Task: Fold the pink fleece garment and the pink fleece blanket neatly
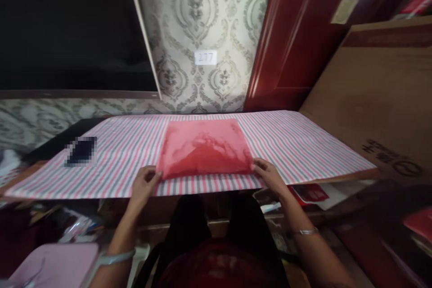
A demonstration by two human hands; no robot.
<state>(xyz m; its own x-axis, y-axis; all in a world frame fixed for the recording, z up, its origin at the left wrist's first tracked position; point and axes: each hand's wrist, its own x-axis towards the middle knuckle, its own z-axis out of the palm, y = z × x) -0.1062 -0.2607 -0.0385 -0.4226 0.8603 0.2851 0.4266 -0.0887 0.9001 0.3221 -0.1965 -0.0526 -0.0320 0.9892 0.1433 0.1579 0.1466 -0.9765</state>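
Note:
A flat, glossy red plastic packet (204,148) lies on the striped cloth (286,144), in the middle of the table. Its surface is shiny and slightly wrinkled. My left hand (147,179) is at the near left corner, thumb and fingers closed on its edge. At the near right corner, my right hand (266,172) pinches the other edge. Both forearms reach in from below, the left with a pale bangle (116,257) and the right with a thin bracelet (306,231).
A dark pixelated rectangle (81,151) lies on the cloth at left. Behind stands a big black screen (74,27). A large cardboard box (381,99) flanks the right side. A pink stool top (56,265) and assorted items sit below the table.

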